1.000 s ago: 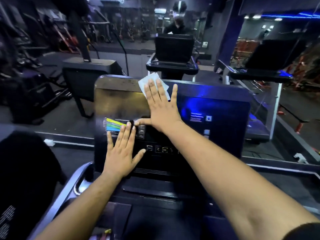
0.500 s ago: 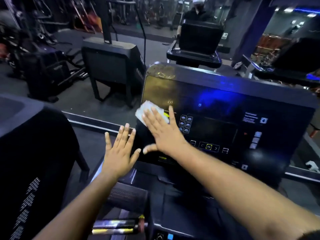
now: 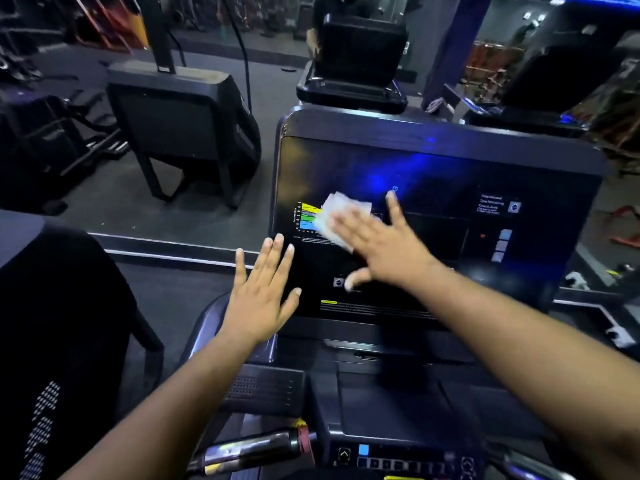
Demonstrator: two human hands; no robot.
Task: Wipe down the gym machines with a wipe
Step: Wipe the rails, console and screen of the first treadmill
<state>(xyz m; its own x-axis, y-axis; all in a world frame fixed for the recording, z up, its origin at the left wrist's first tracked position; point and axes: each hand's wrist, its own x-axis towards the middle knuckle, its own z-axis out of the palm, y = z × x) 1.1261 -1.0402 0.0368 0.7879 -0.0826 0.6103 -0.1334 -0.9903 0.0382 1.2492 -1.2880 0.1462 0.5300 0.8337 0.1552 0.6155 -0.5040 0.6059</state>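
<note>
I take the large black glossy treadmill console panel as the landmark for all positions.

1. Right hand: it lies flat on the console face, left of the panel's centre, fingers straight and spread wide. The thin white crumpled wipe is pinned under the fingertips, not pinched. I judge this flat-palm hold spreads pressure over the wipe so that it drags evenly across the glass. The hand and wipe are blurred.

2. Wipe position: on the console face, beside and partly over the small multicoloured bar-graph sticker near the panel's left edge.

3. Left hand: at the lower left edge of the console, fingers straight and together, thumb out, holding nothing. The fingertips overlap the panel edge; I cannot tell whether they touch it. I judge it is placed there to steady the body or the panel.

4. Surface: the console face is dark and reflective, with a blue light reflection above the wipe and small lit icons toward its right side. Below the console sit a dark tray and a chrome handlebar with yellow and red trim.

5. Room: a dim gym. Beyond the console's left side stands a dark boxy machine housing on angled legs. Behind the console's top edge stands another black treadmill console. The floor is dark grey.

6. Progress: I judge the console wipe is midway; the right half is still to be covered.
</note>
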